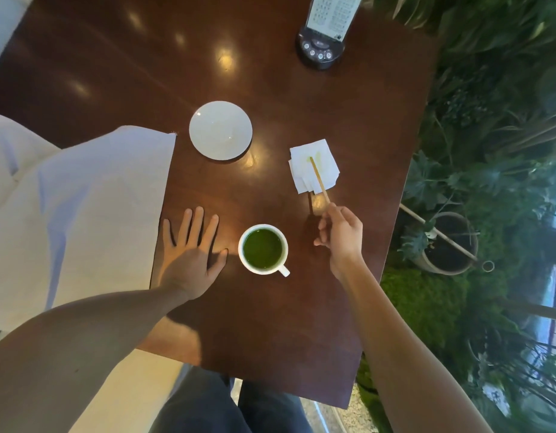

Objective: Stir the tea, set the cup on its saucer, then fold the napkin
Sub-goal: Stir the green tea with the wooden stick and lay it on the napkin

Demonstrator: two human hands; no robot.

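Observation:
A white cup (263, 249) of green tea stands on the dark wooden table (270, 323), its handle pointing toward me. The empty white saucer (220, 130) lies farther back, apart from the cup. My right hand (340, 237) pinches a thin wooden stir stick (319, 178) whose green-tipped end rests on a small stack of paper tissues (314, 165) stained green. My left hand (192, 250) lies flat on the table, fingers spread, just left of the cup. A large white cloth napkin (83, 214) is spread open at the left, reaching over the table edge.
A black call-button stand with a menu card (322, 42) sits at the far right corner of the table. Beyond the table's right edge are plants and a potted shrub (448, 245). My legs (226, 407) show below the near edge.

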